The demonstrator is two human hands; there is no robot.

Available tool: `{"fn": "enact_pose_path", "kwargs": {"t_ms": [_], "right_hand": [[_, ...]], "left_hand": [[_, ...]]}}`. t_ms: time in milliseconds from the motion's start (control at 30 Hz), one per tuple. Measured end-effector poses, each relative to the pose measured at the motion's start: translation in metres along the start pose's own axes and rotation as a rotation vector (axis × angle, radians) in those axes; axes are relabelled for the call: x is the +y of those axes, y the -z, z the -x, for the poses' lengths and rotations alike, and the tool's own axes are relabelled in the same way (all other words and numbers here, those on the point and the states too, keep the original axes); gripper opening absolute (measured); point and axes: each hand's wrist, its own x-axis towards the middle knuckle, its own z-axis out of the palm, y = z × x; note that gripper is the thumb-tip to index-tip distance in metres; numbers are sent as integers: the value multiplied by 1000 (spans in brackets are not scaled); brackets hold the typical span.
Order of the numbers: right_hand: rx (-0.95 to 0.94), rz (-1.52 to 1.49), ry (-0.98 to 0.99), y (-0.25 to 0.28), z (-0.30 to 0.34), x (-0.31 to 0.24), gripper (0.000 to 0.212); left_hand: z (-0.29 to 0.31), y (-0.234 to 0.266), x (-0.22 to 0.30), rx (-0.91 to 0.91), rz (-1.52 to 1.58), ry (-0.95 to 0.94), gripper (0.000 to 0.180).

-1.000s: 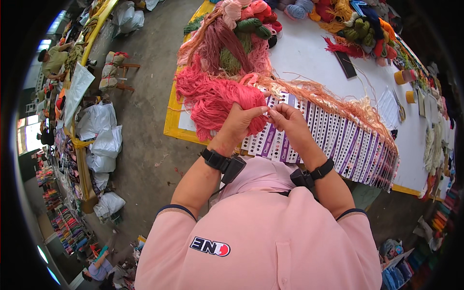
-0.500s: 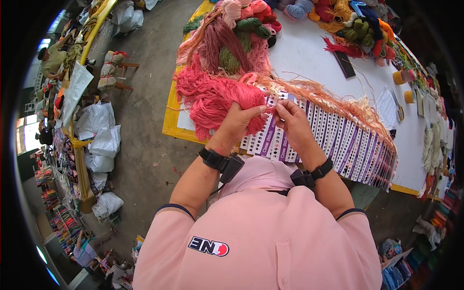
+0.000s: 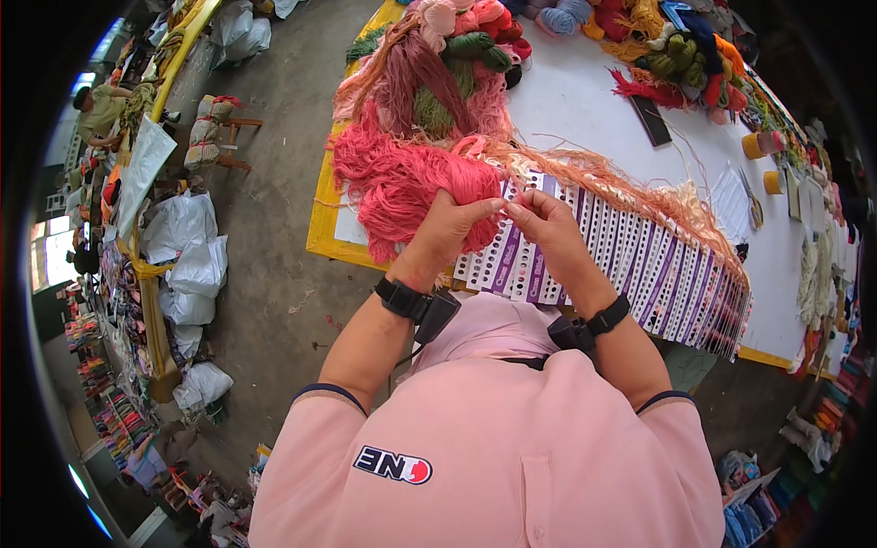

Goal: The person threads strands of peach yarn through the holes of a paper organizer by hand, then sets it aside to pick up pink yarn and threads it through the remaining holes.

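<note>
A thick hank of coral-pink yarn [image 3: 411, 183] lies at the table's left corner, its strands loose and spread. My left hand [image 3: 452, 224] is closed on its right side, fingers buried under the strands and thumb stretched to the right. Close against that thumb, my right hand [image 3: 553, 233] pinches thumb and forefinger together at the loose yarn ends; the fine strands between the fingertips are barely visible. Beneath both hands lie long white-and-purple cards with rows of holes [image 3: 621, 247], with orange and cream threads [image 3: 630, 187] trailing along their far edge.
Behind the hank are piled maroon and green yarns [image 3: 429, 91]. More coloured skeins [image 3: 681, 64] sit at the far right, near a dark flat object [image 3: 649, 121], scissors [image 3: 755, 205] and yellow-and-pink spools [image 3: 763, 144]. White plastic bags [image 3: 187, 242] and a wooden stool [image 3: 239, 137] stand to the left.
My right hand has shifted slightly left and down, bringing its pinched fingertips against my left thumb. My left hand stays on the pink hank. At far left, a person has moved slightly.
</note>
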Motion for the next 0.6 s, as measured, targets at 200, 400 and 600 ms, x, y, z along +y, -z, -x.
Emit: {"fn": "enact_pose_path", "kwargs": {"t_ms": [200, 400, 600], "right_hand": [[1, -165, -41, 4, 0, 3, 10], [-17, -340, -115, 17, 1, 7, 12], [-61, 524, -111, 82, 27, -13, 11]], "left_hand": [[3, -5, 4, 4, -17, -17, 39], [-3, 27, 17, 23, 170, 85, 36], [-16, 135, 70, 79, 873, -291, 32]]}}
